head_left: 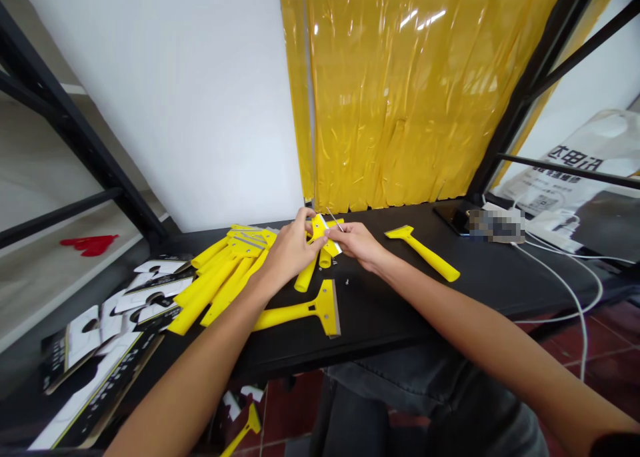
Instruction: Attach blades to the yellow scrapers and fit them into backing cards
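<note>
My left hand (291, 249) is closed on a yellow scraper (319, 226), its head up between thumb and fingers with a pale blade edge showing. The fingers of my right hand (361, 245) pinch a thin metal rod (333, 218) beside the scraper's head; its tip is too small to identify. Under my hands lie yellow handles (305, 277) and a few tiny screws (347, 282). Nearer to me a scraper with a wide blade (326, 308) lies flat. Left of my left hand is a pile of yellow scrapers (227, 260), partly behind my forearm.
Another scraper (427, 252) lies on the black tabletop (390, 310) at right, near a phone (450, 218) and white cables (575, 304). Black-and-white cardboard packages (120, 324) cover the left end. A white panel (200, 110) and yellow plastic sheeting (390, 97) stand behind; black frame posts (520, 90) flank the table.
</note>
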`<state>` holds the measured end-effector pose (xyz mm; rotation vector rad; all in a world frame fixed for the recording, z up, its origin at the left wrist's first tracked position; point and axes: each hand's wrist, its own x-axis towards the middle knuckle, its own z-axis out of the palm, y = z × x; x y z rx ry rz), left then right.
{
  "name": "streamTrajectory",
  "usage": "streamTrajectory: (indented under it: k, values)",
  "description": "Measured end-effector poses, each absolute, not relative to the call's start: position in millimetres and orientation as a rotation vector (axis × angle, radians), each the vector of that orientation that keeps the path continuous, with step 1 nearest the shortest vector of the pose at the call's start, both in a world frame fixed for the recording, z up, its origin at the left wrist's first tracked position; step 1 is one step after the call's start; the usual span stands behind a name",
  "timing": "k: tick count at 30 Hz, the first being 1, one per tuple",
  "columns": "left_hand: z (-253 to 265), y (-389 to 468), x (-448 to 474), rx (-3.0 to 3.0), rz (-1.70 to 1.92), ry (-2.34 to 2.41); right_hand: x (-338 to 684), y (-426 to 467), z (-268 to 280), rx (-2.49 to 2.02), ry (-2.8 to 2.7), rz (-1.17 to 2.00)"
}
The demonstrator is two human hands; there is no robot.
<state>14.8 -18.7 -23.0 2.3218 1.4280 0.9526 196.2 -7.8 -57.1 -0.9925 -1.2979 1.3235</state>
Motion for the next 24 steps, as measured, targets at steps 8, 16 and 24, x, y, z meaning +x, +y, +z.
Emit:
streamTrajectory:
  k: [8,16,24]
  values:
    - [-21,-24,17,2.531,0.934,1.418,198,-8,-54,-0.965,-1.267,1.327]
    - [-24,-28,21,2.741,0.756,1.505,199,-9,-49,-1.011,-1.229,1.345]
    - [-34,-22,20,2.948,0.677,1.513,202,-9,-47,-0.992,-1.221,1.397]
